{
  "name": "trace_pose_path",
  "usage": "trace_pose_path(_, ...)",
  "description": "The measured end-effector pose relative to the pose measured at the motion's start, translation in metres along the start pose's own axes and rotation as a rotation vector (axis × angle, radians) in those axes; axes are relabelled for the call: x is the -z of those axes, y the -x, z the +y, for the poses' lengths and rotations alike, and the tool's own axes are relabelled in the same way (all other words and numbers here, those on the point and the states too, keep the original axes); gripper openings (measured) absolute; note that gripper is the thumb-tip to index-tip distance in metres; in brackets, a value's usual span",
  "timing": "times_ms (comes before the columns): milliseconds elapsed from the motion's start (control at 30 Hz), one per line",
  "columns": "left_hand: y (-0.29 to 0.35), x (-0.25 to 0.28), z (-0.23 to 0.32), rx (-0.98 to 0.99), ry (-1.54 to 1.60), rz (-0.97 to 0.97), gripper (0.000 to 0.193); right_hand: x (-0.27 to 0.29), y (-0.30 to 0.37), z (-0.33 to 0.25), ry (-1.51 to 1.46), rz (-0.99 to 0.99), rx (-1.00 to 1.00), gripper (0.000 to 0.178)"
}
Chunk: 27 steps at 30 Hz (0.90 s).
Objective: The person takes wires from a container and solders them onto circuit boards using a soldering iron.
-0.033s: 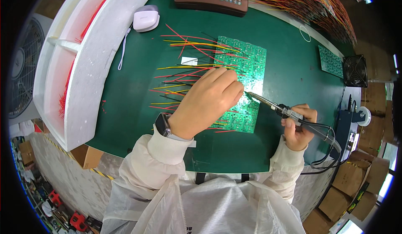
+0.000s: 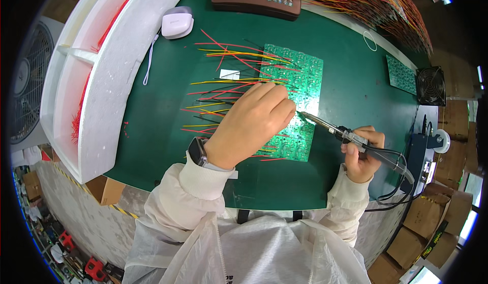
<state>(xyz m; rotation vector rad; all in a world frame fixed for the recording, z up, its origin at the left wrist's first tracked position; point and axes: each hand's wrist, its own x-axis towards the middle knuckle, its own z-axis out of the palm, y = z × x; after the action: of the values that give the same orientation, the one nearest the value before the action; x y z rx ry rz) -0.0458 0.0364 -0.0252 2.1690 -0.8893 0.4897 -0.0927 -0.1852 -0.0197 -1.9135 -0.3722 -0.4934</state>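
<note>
The right grip [image 2: 363, 163], at four o'clock from the circuit board [image 2: 306, 75], is wrapped around a soldering iron [image 2: 333, 129], its tip at the board. The left grip [image 2: 258, 115] covers the board's eight-o'clock edge; its fingertips are hidden, so whether they pinch anything cannot be told. Bare counter [image 2: 363, 73] lies at three o'clock; at nine, a foam box [image 2: 119, 75] holds red wires [image 2: 77, 126].

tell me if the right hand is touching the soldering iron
Touching. The head view shows the soldering iron held in the right hand, lying between the fingers and the thumb.
</note>
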Motion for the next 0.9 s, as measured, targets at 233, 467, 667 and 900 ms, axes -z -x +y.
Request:
trace_pose_path(233,0.002,-0.001,-0.001,-0.015,-0.018,-0.014,0.018,-0.003,0.003,0.003,0.006,0.044,-0.049,0.028)
trace_pose_path(467,0.001,0.002,0.0,-0.009,-0.024,-0.031,0.017,-0.004,0.001,0.0,0.013,0.054,-0.024,0.028)
trace_pose_path(667,0.001,0.003,0.001,0.013,-0.04,-0.054,0.016,-0.009,0.002,-0.001,-0.038,0.1,-0.135,0.025)
trace_pose_path(900,0.004,0.0,0.0,-0.013,-0.036,-0.019,0.013,-0.012,0.003,-0.005,-0.108,0.123,-0.125,0.024)
